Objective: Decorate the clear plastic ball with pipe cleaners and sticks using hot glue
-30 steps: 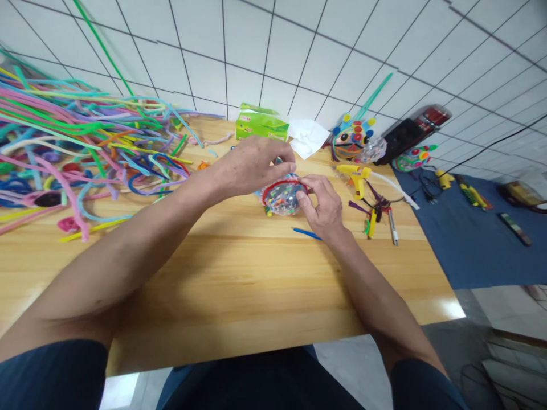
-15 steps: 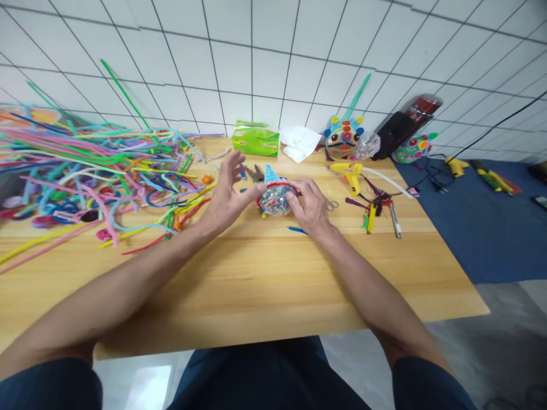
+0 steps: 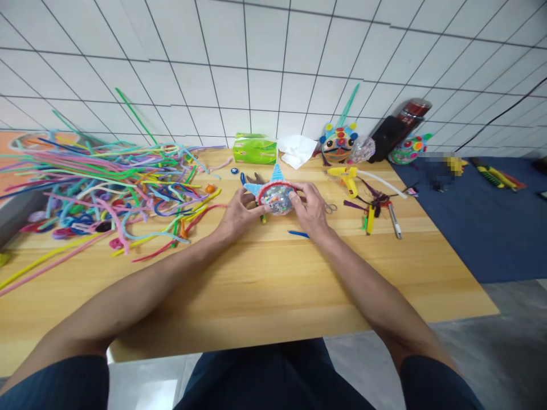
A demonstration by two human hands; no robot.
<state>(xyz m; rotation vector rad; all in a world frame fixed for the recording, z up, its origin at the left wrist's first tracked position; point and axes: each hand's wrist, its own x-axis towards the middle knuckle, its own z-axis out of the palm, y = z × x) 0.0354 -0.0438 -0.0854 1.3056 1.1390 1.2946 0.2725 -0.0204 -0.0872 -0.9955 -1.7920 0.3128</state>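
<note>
Holding a clear domed ornament between both hands, over the middle of the wooden table; cannot tell whether lifted or resting. Pinching its left edge with the left hand, with thumb in front and fingers curled behind. Pinching its right side with the right hand, with thumb against the clear face and fingers over the rim.

Note red trim along the upper edge, plus two pale-blue spikes, one upright, one leaning out leftward close to the left fingers. Could bend or unseat that leaning one by closing the left grip further; cannot tell how firmly fixed. Could dent the shell by squeezing from both sides, if thin. Could lose hold on the smooth curve by easing either thumb. Could drag the red strand by pulling the left hand back. Could nudge the blue stick by dropping the right wrist. Could bump the yellow glue gun by swinging right; cannot tell whether hot.
</note>
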